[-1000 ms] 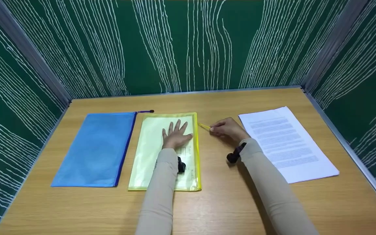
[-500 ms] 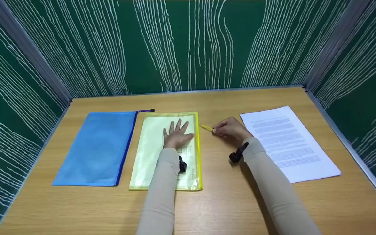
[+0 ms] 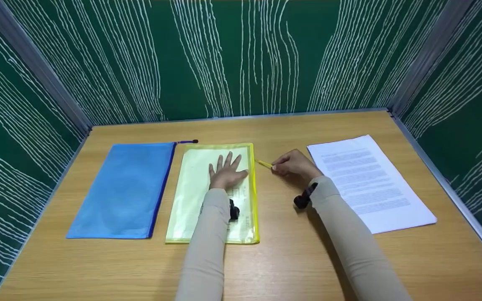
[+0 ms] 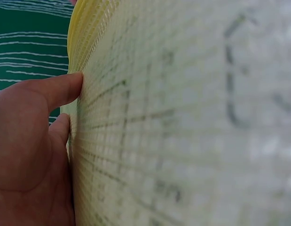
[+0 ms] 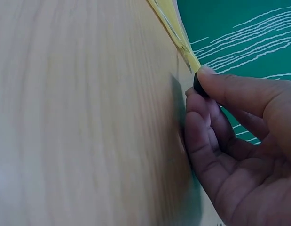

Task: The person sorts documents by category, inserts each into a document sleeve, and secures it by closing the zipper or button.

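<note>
A yellow mesh zip folder (image 3: 191,200) with printed paper inside lies flat at the middle of the table. My left hand (image 3: 226,175) rests on its upper part with the fingers spread; in the left wrist view, thumb and finger lie along the mesh face (image 4: 183,132). To the right of the folder, my right hand (image 3: 296,165) pinches the end of the yellow zipper pull (image 3: 263,163). The strap stretches from the folder's upper right edge to the fingertips. Up close in the right wrist view, the pull's black tip (image 5: 200,87) shows between thumb and fingers.
Left of the yellow folder lies a blue zip folder (image 3: 119,192), its purple pull strap (image 3: 186,141) pointing right. A stack of printed sheets (image 3: 362,179) lies on the right, partly under the right forearm in this view. Green walls with white lines surround the wooden table (image 3: 283,259).
My right hand has shifted very slightly to the right with the zipper pull. The left hand stays in place on the yellow folder.
</note>
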The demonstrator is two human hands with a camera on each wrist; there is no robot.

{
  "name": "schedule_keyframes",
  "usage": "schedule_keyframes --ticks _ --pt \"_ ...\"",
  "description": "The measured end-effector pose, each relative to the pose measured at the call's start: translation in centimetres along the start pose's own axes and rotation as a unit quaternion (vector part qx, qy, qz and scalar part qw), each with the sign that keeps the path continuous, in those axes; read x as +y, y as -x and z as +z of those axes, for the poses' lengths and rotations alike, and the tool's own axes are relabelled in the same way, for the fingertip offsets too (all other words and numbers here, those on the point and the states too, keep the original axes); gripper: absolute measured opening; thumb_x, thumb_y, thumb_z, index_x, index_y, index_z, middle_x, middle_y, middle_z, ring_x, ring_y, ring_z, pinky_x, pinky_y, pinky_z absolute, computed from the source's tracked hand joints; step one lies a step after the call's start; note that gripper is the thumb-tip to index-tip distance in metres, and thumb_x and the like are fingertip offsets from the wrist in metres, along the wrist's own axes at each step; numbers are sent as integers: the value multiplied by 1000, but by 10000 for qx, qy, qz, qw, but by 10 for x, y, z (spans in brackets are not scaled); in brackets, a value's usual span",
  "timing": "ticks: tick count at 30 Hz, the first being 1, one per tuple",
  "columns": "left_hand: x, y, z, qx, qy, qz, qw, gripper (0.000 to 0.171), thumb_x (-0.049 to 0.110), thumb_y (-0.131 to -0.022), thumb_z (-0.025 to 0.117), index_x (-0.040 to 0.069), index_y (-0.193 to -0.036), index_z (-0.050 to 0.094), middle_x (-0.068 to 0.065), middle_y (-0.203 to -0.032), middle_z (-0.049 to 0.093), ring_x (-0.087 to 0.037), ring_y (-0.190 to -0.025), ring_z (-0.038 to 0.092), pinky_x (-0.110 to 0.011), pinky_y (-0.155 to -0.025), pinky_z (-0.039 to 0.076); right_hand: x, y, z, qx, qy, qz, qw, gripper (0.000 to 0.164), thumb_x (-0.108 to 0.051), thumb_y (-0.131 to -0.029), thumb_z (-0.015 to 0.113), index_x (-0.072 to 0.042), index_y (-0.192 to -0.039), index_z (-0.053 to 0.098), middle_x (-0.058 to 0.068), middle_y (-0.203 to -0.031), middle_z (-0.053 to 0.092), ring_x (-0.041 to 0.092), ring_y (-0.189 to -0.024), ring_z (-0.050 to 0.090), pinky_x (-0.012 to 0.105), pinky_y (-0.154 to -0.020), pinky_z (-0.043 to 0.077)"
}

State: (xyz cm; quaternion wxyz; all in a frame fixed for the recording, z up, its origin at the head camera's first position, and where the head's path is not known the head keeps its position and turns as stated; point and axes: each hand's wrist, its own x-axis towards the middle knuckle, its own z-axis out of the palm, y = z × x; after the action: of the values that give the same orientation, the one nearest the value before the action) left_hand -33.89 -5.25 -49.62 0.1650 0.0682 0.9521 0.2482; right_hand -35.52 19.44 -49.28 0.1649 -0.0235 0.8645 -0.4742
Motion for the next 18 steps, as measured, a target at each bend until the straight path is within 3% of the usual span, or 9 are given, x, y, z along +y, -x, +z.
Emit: schedule_keyframes --ticks 18 --pt "3 1 0 56 -51 -78 9999 66 54 -96 40 36 -154 14 7 -163 -3 -25 -149 -13 -57 -115 -14 -5 3 -2 -101 184 196 9996 22 -15 -84 71 -9 -105 75 5 -90 70 14 -73 58 24 -63 52"
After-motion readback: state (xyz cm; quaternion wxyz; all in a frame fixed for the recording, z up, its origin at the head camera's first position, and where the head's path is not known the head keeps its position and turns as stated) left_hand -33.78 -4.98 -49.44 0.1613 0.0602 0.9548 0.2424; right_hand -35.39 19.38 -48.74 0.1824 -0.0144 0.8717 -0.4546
